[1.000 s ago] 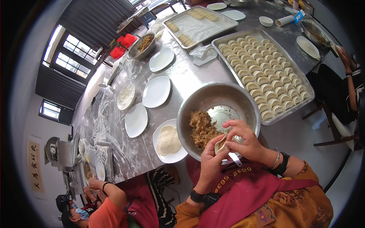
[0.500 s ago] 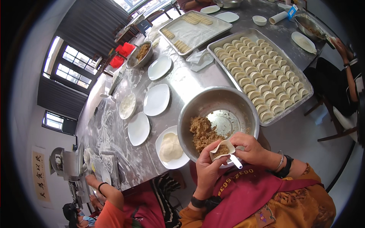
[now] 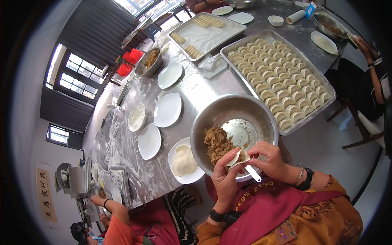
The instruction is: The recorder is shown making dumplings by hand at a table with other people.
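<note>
A filled round dumpling wrapper [image 3: 238,157] rests in my left hand [image 3: 224,179], its edges folded up around brown filling. My right hand [image 3: 269,161] pinches the wrapper's right edge and also holds a white spoon [image 3: 253,173] whose handle sticks out below. Both hands hover over the near rim of a large steel bowl [image 3: 212,118] with a heap of brown minced filling [image 3: 215,143] on its left side. Left of the bowl, a white plate [image 3: 192,179] carries a stack of round wrappers [image 3: 183,160].
A big steel tray [image 3: 331,99] of several rows of finished dumplings lies right of the bowl. A second tray [image 3: 204,36], several white plates [image 3: 167,109] and a smaller filling bowl [image 3: 149,62] stand farther off. Other people sit at the left [image 3: 110,212] and right [image 3: 367,81].
My hands have come together at the bowl's near rim, and the wrapper has been folded up further around the filling. The view has shifted slightly.
</note>
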Available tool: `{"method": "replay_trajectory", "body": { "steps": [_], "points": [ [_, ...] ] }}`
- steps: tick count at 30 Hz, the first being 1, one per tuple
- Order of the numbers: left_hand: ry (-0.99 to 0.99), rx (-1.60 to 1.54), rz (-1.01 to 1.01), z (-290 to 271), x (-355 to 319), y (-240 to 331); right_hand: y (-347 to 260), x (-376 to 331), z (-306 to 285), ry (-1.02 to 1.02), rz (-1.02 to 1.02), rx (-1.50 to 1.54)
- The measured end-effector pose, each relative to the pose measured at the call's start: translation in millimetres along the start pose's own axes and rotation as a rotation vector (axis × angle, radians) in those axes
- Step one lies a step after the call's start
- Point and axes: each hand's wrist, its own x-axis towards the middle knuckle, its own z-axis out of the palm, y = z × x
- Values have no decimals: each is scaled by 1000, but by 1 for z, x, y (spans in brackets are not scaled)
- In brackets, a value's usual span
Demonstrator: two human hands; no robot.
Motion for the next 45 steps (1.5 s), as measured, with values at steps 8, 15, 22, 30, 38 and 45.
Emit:
{"method": "replay_trajectory", "body": {
  "steps": [8, 15, 22, 30, 38, 45],
  "points": [
    [7, -18, -12, -1, 1, -6, -3, 4, 0, 22, -7, -40],
    [-4, -53, -52, -1, -2, -8, -2, 6, -4, -5, -173, -144],
    [-17, -101, -64, 1, 0, -10, -4, 2, 0, 20, 311, 264],
    [-23, -110, -229, 4, 0, -7, -2, 6, -4, 28, -186, -135],
    [-54, -163, -208, 2, -1, -6, -6, 7, -6, -34, 26, 44],
    [-55, -114, -206, -3, 1, -5, -8, 6, -4, -40, -49, -9]
  ]
}}
